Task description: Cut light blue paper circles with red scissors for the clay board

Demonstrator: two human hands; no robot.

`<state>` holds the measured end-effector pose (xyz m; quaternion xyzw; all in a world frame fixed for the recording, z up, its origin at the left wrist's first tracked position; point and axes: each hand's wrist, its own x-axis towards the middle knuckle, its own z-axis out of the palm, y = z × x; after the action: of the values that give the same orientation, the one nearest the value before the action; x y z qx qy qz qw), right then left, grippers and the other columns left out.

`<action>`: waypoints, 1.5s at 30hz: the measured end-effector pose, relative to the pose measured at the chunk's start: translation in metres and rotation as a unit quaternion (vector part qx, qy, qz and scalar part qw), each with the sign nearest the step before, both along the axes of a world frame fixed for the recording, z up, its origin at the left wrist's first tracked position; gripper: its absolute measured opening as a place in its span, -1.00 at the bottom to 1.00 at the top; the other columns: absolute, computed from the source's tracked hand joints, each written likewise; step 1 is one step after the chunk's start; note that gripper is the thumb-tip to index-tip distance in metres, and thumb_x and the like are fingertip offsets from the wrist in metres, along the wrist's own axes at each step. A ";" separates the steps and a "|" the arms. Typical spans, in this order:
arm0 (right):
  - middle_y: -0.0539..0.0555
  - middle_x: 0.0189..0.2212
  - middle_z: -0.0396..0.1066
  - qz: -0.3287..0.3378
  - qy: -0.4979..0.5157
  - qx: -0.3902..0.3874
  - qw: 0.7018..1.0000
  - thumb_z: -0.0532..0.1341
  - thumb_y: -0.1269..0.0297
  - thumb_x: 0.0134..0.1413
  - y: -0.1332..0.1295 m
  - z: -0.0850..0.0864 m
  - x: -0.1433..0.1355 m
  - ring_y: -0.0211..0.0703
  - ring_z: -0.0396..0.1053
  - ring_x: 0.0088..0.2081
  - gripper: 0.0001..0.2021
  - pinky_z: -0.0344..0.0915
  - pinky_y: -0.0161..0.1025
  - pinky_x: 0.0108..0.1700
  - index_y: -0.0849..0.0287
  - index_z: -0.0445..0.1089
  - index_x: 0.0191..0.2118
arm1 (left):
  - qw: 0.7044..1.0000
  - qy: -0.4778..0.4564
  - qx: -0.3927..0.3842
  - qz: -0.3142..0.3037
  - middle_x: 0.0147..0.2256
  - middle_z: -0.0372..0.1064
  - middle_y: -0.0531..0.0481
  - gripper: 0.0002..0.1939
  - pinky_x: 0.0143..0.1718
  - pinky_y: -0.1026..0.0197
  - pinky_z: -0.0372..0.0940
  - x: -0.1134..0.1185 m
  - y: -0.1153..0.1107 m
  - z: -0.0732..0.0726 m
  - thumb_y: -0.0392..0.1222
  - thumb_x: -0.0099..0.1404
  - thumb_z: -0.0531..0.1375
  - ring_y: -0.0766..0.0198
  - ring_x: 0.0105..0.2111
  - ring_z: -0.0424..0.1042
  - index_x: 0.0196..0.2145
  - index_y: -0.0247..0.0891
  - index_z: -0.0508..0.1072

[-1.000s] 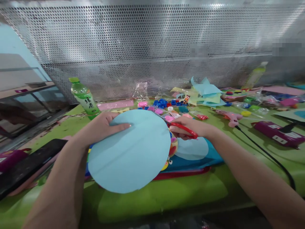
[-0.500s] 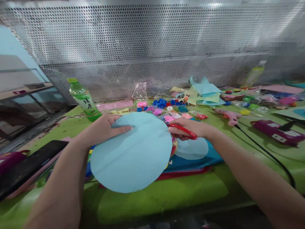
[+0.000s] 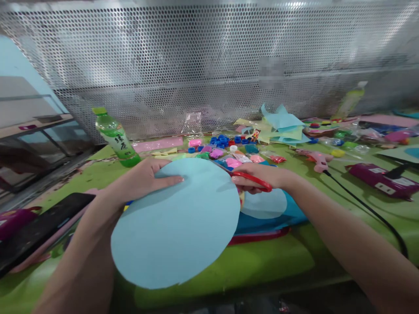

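A large rounded sheet of light blue paper (image 3: 176, 226) is pinched at its upper left by my left hand (image 3: 153, 176), thumb on top and fingers behind it. My right hand (image 3: 253, 176) grips red-handled scissors (image 3: 253, 179) at the sheet's upper right edge. Their blades lie along that edge, partly behind the paper. Below the scissors, a smaller pale blue paper piece (image 3: 266, 204) rests on a darker blue item (image 3: 294, 211) with a red edge. The big sheet hides most of what lies under it.
A green tea bottle (image 3: 116, 137) stands at the back left. Blue bottle caps (image 3: 221, 141) and coloured packets lie behind my hands. To the right are a pink glue gun (image 3: 317, 161) with a black cord and a purple power strip (image 3: 381, 179). A perforated metal panel (image 3: 196, 65) rises behind.
The blue sheet has tilted and its lower edge has swung down and left, covering more of the items beneath. My hands and the scissors have barely shifted.
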<state>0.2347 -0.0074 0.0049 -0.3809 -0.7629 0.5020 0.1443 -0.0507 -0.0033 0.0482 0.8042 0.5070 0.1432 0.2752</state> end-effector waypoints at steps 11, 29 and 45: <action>-0.10 -0.64 0.12 0.000 -0.027 0.020 0.999 0.09 -0.10 0.05 -0.001 0.004 0.001 -0.45 0.08 -0.69 -0.56 0.01 -0.42 -0.68 0.21 0.13 -0.53 | 0.999 0.013 -0.021 0.021 -0.37 0.50 0.13 -0.64 -0.47 0.35 0.33 0.000 -0.001 0.001 0.11 0.08 0.18 0.33 -0.48 0.46 -0.26 -0.19 0.46; -0.11 -0.67 0.10 0.018 -0.047 0.061 0.997 0.08 -0.05 0.07 -0.002 0.002 -0.001 -0.43 0.07 -0.67 -0.60 0.02 -0.42 -0.64 0.21 0.16 -0.50 | 0.998 0.022 -0.056 0.017 -0.39 0.51 0.08 -0.62 -0.50 0.32 0.34 0.001 0.000 -0.002 0.12 0.06 0.19 0.27 -0.48 0.47 -0.29 -0.23 0.46; -0.13 -0.69 0.04 0.000 -0.057 0.028 0.998 0.15 -0.04 0.01 -0.002 0.008 -0.001 -0.44 0.04 -0.71 -0.57 -0.02 -0.41 -0.70 0.18 0.04 -0.60 | 0.997 0.018 -0.065 0.023 -0.38 0.51 0.10 -0.62 -0.47 0.32 0.36 0.000 -0.003 0.001 0.12 0.06 0.20 0.27 -0.45 0.48 -0.27 -0.22 0.46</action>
<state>0.2339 -0.0097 0.0127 -0.4044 -0.7839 0.4578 0.1115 -0.0508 -0.0063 0.0490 0.7753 0.5384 0.1012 0.3144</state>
